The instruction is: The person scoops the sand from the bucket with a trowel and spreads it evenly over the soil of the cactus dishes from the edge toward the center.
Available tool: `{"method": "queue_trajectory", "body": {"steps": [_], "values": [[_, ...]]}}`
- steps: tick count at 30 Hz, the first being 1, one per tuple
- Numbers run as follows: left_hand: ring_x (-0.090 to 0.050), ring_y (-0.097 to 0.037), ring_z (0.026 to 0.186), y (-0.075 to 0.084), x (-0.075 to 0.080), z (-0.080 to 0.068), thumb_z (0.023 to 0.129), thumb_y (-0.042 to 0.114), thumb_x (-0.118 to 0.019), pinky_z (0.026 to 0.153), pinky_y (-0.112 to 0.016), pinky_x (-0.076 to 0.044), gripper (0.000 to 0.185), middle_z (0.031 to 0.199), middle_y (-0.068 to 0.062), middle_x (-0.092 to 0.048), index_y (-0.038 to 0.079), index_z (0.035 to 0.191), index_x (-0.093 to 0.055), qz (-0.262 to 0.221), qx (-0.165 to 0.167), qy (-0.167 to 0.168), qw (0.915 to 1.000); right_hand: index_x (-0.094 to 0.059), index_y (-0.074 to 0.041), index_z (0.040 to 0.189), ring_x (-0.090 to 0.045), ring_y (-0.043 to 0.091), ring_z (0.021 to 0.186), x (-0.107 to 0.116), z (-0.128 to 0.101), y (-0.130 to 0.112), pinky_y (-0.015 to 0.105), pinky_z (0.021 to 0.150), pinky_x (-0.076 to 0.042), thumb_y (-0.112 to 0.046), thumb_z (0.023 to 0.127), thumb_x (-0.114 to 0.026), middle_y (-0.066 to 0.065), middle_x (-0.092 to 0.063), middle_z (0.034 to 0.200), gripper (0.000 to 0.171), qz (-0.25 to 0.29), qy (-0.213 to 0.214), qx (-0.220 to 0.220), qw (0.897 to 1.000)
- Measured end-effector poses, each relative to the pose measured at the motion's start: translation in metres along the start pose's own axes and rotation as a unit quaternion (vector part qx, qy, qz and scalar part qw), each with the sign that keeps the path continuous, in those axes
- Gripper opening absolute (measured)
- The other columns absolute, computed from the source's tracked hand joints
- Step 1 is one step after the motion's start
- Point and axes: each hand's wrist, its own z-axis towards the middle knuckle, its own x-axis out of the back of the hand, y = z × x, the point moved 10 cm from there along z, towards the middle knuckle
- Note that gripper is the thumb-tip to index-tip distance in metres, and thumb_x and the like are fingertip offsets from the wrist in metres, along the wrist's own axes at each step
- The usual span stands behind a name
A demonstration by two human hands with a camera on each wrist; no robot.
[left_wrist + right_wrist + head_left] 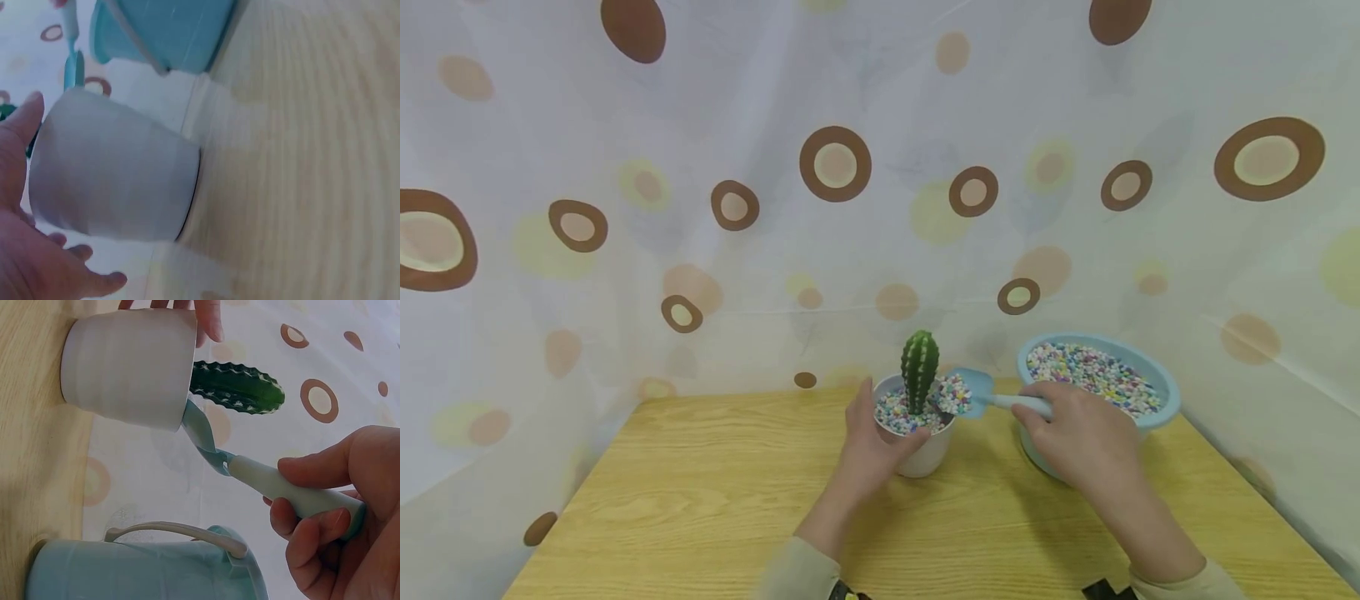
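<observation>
A green cactus (920, 367) stands upright in a white pot (928, 460) on the table, with multicoloured pebbles (891, 414) around its base. My left hand (867, 450) holds the pot from the left, thumb at the near rim and fingers round the far side. In my right hand (1078, 435) is the pale handle of a light blue shovel (275, 484), gripped between thumb and curled fingers. Pebbles lie on the shovel's blade, which tilts down at the pot's right rim; its tip is just inside the pot beside the cactus.
To the right, a light blue bucket (1163, 385) full of multicoloured pebbles stands behind my right hand. Its handle (172, 526) hangs at the side. Wooden tabletop (722, 467) stretches to the left. A white curtain with brown dots (835, 250) rises behind the table.
</observation>
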Motion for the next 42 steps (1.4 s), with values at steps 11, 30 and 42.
{"method": "queue_trajectory", "body": {"steps": [11,30,42], "values": [[-0.023,-0.043,0.164,-0.005,0.0,0.009,0.097,0.051,-0.085,0.131,-0.063,-0.023,0.117,0.18,-0.023,-0.019,0.006,0.177,-0.012,-0.014,-0.004,-0.053,0.9985,-0.081,-0.012,0.127,-0.074,0.037,0.086,0.003,-0.001,-0.003,0.046,0.053,-0.05,-0.037,0.106,-0.073,0.017,-0.078,0.123,0.034,-0.012,0.015,0.006,1.0],[-0.044,-0.046,0.152,0.0,-0.006,-0.006,0.092,0.051,-0.089,0.123,-0.064,-0.038,0.116,0.171,-0.025,-0.035,0.003,0.174,-0.022,0.008,0.003,0.082,0.9966,-0.082,-0.012,0.123,-0.073,0.035,0.085,0.003,-0.002,-0.009,0.046,0.054,-0.052,-0.034,0.105,-0.074,0.015,-0.079,0.118,0.03,-0.016,0.027,0.02,0.999],[-0.033,-0.049,0.158,-0.005,-0.002,-0.003,0.096,0.051,-0.086,0.126,-0.066,-0.031,0.118,0.175,-0.028,-0.019,0.004,0.176,-0.013,-0.002,-0.003,0.03,0.9996,-0.082,-0.011,0.125,-0.073,0.036,0.08,0.002,-0.003,-0.01,0.046,0.051,-0.05,-0.033,0.104,-0.075,0.017,-0.079,0.117,0.032,-0.022,0.031,0.018,0.999]]}}
